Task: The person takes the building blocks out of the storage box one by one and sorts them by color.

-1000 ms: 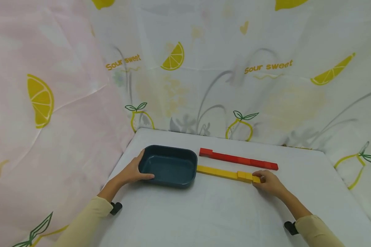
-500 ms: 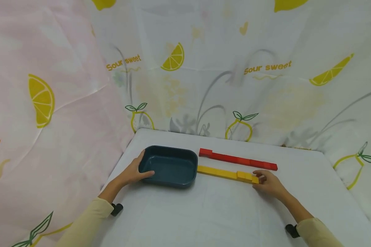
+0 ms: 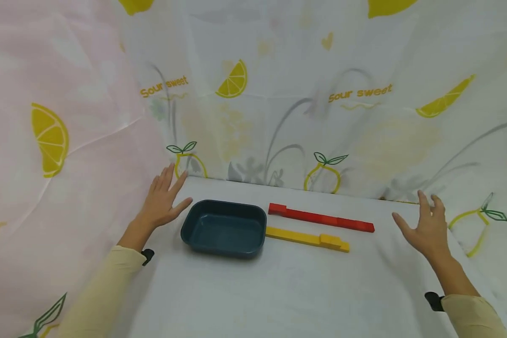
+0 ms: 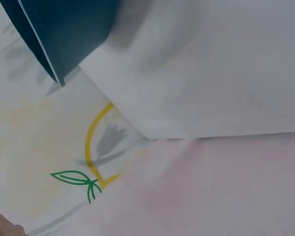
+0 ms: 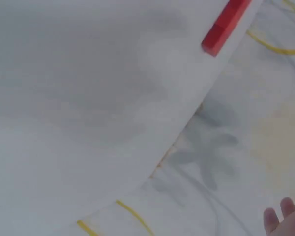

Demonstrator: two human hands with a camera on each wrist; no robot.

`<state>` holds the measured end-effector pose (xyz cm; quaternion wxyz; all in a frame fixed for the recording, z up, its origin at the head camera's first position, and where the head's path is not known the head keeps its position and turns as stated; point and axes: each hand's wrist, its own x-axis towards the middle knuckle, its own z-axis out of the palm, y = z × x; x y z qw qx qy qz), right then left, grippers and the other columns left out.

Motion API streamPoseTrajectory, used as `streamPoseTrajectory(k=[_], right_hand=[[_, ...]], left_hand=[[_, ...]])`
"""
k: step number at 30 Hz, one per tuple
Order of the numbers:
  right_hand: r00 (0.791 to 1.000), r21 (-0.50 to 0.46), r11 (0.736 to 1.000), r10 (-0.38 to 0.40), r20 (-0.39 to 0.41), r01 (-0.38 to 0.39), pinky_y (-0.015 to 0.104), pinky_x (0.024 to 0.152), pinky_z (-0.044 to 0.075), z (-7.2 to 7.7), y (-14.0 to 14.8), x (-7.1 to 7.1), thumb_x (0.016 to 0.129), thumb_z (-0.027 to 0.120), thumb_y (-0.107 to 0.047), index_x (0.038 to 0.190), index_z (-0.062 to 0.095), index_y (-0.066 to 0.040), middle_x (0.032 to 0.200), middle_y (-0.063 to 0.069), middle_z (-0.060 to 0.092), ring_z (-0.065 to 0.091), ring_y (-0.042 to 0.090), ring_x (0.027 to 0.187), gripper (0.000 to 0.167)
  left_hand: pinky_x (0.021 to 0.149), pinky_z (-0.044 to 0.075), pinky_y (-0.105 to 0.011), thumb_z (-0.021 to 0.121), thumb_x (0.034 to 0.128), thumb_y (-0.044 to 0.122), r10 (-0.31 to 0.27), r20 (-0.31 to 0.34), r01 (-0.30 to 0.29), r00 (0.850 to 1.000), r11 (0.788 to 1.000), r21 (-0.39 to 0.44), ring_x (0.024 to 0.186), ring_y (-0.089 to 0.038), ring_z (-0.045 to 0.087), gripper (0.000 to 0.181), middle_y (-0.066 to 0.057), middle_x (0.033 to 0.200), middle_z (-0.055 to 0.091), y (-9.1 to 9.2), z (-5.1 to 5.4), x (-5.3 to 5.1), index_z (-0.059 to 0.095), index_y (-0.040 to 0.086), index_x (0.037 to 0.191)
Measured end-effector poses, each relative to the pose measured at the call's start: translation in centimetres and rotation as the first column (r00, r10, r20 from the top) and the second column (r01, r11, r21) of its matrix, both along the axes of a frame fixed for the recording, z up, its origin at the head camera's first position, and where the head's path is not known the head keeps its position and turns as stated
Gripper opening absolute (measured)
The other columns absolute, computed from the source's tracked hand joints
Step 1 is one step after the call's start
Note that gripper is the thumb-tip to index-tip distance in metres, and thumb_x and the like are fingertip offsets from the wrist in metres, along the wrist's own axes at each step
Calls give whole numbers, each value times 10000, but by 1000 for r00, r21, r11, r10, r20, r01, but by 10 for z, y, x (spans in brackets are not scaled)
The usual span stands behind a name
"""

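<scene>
Raised with spread fingers, my left hand (image 3: 158,204) is just left of the dark teal rectangular dish (image 3: 224,230) and holds nothing. On the far right my right hand (image 3: 428,230) is lifted off the table, fingers apart, with nothing in it. A row of yellow blocks (image 3: 300,237) runs rightward from the dish's right side, one block stacked on it near its right end. Behind lies a row of red blocks (image 3: 321,219), with a taller piece at its left end. In the right wrist view, the red row's end (image 5: 214,42) shows at top right.
A white cloth-covered table (image 3: 287,295) carries the dish and blocks. Lemon-printed fabric (image 3: 279,94) hangs behind it, and pinkish fabric (image 3: 97,117) hangs along the left side. The table's back edge lies just beyond the red row.
My left hand has let go of the dish and risen up and left. My right hand has left the yellow row's right end and moved right and up. The dish and rows stay in place.
</scene>
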<state>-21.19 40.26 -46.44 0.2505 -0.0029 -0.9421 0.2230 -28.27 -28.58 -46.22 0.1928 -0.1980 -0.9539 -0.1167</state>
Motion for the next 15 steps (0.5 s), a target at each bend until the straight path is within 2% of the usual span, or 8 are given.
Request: streamPoseTrajectory(k=[2,5,9,13,15], right_hand=[[999,36,998,-49,13,48,785,910,256,-1,6,-1,912,622,-427,1578,157,-57,1589,326,54,330,600,1234,893],[995,101,992,-87,50,82,786,901,230,-11,11,2,917,569,-509,1585,117,-62,1591,348,-22,283,642,1267,923],[986,188,979,-101,130,76,780,912,195,-30,12,11,911,531,-580,1585,88,-64,1564,405,-69,171,670,1330,958],[961,209,977,-92,260,38,814,983,88,-43,11,20,915,491,-639,1594,-21,-137,1563,375,-186,59,640,1385,987],[953,208,978,-87,289,26,827,996,52,-45,11,22,917,482,-646,1592,-49,-158,1562,363,-215,44,644,1385,988]], left_hand=[[1184,42,-669,391,993,591,23,4,-23,1000,999,-36,1531,-396,-46,745,-193,1661,-55,-5,0,-3,119,262,1603],[1171,-20,-685,333,1017,567,87,60,-82,994,994,-71,1522,-417,-75,695,-201,1655,-91,-12,-8,-3,124,257,1602],[1157,-81,-692,305,1025,553,162,139,-148,977,983,-108,1505,-469,-42,674,-216,1650,-99,-19,-25,3,152,233,1598],[1151,-104,-692,302,1022,564,200,162,-180,966,975,-126,1500,-478,-26,675,-223,1650,-80,-20,-41,8,157,241,1596],[1149,-108,-693,299,1022,569,204,164,-185,965,974,-128,1500,-476,-28,675,-222,1650,-78,-20,-45,8,153,247,1597]])
